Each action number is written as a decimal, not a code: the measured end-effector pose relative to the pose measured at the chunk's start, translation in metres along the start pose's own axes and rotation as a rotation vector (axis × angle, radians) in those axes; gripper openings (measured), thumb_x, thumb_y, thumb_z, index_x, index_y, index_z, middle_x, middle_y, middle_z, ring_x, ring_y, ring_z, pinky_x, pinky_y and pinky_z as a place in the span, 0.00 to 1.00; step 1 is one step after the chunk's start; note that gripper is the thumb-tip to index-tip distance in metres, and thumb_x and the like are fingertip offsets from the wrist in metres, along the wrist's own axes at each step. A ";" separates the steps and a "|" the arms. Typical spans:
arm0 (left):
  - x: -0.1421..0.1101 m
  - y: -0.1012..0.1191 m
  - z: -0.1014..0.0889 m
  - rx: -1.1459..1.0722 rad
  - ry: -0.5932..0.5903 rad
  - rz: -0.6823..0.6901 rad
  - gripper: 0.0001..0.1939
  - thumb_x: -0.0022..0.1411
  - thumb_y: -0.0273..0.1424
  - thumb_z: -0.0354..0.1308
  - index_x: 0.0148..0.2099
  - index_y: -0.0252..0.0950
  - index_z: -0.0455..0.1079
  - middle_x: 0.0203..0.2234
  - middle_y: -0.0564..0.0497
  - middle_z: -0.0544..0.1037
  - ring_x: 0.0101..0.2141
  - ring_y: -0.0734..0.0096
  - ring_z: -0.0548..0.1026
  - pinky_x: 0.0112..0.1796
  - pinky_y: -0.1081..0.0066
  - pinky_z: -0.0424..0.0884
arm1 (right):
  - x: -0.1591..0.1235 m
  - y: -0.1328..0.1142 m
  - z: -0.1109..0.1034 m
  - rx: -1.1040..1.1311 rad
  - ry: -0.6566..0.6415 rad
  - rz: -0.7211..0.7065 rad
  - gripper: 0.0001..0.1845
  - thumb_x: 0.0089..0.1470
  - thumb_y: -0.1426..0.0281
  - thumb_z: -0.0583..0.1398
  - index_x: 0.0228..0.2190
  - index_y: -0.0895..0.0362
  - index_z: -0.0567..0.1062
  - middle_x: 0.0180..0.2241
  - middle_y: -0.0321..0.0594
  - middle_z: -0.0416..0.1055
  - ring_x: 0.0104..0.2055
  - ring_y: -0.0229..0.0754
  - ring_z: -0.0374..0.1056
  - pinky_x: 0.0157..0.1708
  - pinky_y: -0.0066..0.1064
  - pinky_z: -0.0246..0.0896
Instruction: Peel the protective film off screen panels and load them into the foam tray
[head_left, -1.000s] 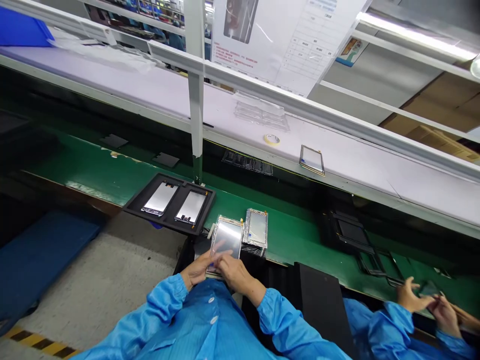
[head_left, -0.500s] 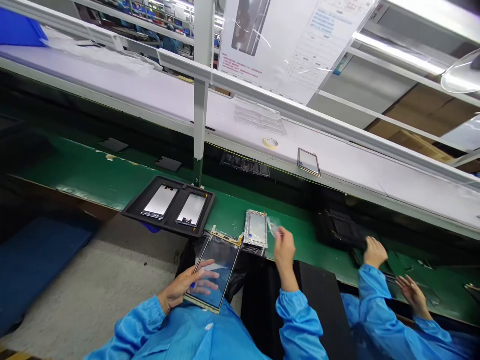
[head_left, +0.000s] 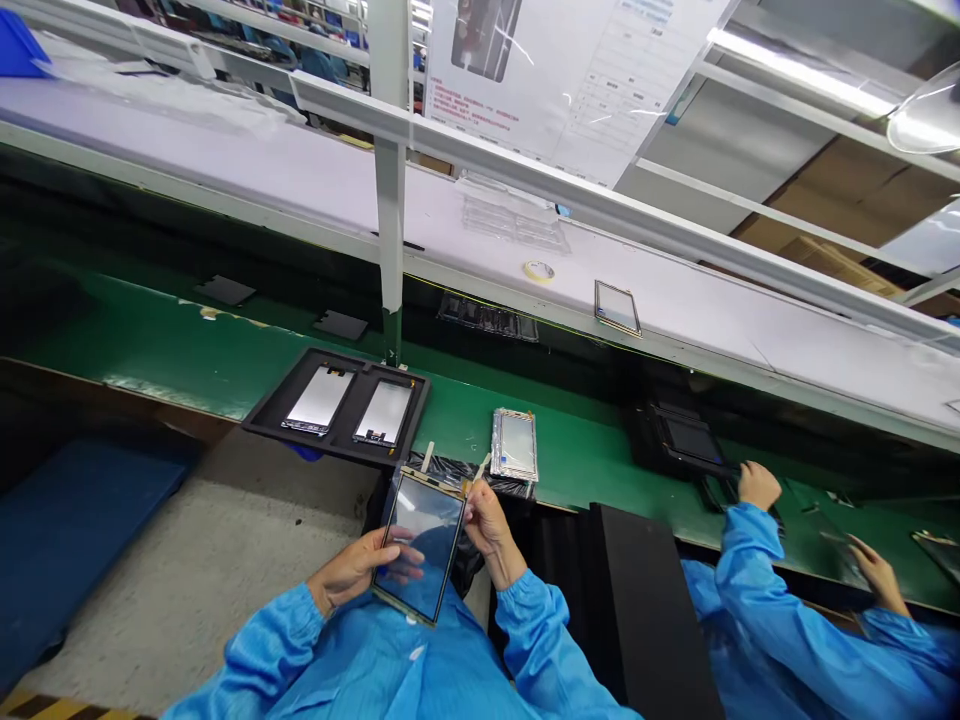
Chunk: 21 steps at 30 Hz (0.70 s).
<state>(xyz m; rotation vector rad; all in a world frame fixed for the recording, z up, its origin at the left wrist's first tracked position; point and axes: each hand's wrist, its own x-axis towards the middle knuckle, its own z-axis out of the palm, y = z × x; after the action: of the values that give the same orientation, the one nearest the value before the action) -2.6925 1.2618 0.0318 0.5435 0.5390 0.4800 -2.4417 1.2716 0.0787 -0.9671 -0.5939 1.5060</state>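
My left hand (head_left: 352,570) holds a clear glass touch panel (head_left: 431,510) with a black border by its left edge, tilted above my lap. Fingers of that hand show through the glass from behind. At the panel's upper right corner my right hand (head_left: 491,530) is closed in a pinch, by the orange flex tab and a pale strip (head_left: 484,466); the exact grip is partly hidden. Beyond it, on the green bench, lies a stack of similar panels (head_left: 516,445). To the left, a black foam tray (head_left: 352,450) bears two display modules (head_left: 319,400).
A co-worker's hands (head_left: 759,487) work at the right beside black trays (head_left: 686,440). A black box (head_left: 649,600) stands by my right arm. On the white shelf lie a tape roll (head_left: 538,271) and another panel (head_left: 617,307). A post (head_left: 390,220) rises behind the foam tray.
My right hand has moved left and down from beside the panel stack to the held panel's corner. The clear film it pinched is no longer visible there. The co-worker's far hand moved right.
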 end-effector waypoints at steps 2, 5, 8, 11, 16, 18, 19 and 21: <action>-0.004 0.003 -0.001 -0.019 0.004 -0.013 0.22 0.55 0.38 0.73 0.48 0.37 0.74 0.42 0.40 0.86 0.43 0.48 0.84 0.42 0.60 0.74 | -0.001 0.000 0.004 -0.024 -0.008 0.030 0.35 0.36 0.46 0.75 0.21 0.55 0.61 0.22 0.28 0.58 0.22 0.29 0.51 0.20 0.22 0.48; -0.010 0.006 0.000 -0.031 0.026 -0.032 0.21 0.56 0.37 0.72 0.50 0.37 0.73 0.43 0.40 0.86 0.44 0.50 0.84 0.43 0.60 0.73 | -0.001 -0.005 0.009 -0.034 -0.023 0.059 0.33 0.37 0.43 0.73 0.24 0.55 0.67 0.25 0.31 0.62 0.24 0.31 0.56 0.23 0.24 0.56; -0.013 0.007 0.004 -0.022 0.056 -0.039 0.21 0.58 0.37 0.71 0.51 0.37 0.72 0.44 0.40 0.85 0.44 0.51 0.84 0.44 0.60 0.73 | 0.001 -0.013 0.011 -0.100 -0.051 0.025 0.31 0.37 0.45 0.74 0.27 0.55 0.70 0.26 0.30 0.63 0.25 0.31 0.58 0.25 0.26 0.60; -0.013 0.006 0.006 -0.003 0.086 -0.037 0.21 0.58 0.37 0.71 0.51 0.38 0.72 0.45 0.41 0.84 0.43 0.52 0.84 0.42 0.60 0.74 | 0.005 -0.020 0.010 -0.198 -0.043 -0.001 0.27 0.42 0.49 0.73 0.27 0.54 0.69 0.22 0.27 0.62 0.22 0.32 0.58 0.24 0.27 0.60; -0.009 0.003 0.007 0.027 0.076 -0.017 0.20 0.59 0.37 0.70 0.51 0.37 0.73 0.44 0.42 0.84 0.43 0.51 0.84 0.41 0.60 0.75 | 0.010 -0.018 0.004 -0.164 -0.084 0.079 0.28 0.43 0.48 0.72 0.27 0.53 0.65 0.20 0.26 0.63 0.20 0.32 0.57 0.22 0.25 0.55; -0.008 0.003 0.008 0.033 0.063 -0.003 0.20 0.58 0.38 0.71 0.50 0.37 0.74 0.42 0.43 0.84 0.42 0.49 0.84 0.40 0.60 0.74 | 0.010 -0.008 0.003 -0.095 -0.083 0.102 0.29 0.43 0.47 0.72 0.27 0.53 0.64 0.21 0.26 0.63 0.21 0.31 0.56 0.23 0.24 0.55; -0.008 0.003 0.009 0.036 0.061 0.005 0.20 0.57 0.38 0.71 0.49 0.36 0.75 0.42 0.42 0.84 0.42 0.49 0.83 0.40 0.61 0.74 | 0.010 -0.002 0.002 -0.088 -0.082 0.111 0.29 0.43 0.48 0.72 0.27 0.53 0.63 0.22 0.26 0.63 0.21 0.30 0.56 0.23 0.24 0.55; -0.011 0.003 0.011 0.037 0.080 0.033 0.19 0.54 0.38 0.73 0.45 0.35 0.77 0.39 0.42 0.85 0.41 0.52 0.83 0.41 0.62 0.74 | 0.007 0.015 -0.003 -0.186 -0.130 0.134 0.28 0.44 0.50 0.72 0.27 0.53 0.63 0.23 0.27 0.63 0.23 0.31 0.58 0.25 0.25 0.57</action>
<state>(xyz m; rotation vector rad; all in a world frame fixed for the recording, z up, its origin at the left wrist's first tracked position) -2.6951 1.2547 0.0452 0.5707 0.6170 0.5254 -2.4470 1.2757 0.0634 -1.0744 -0.7864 1.6641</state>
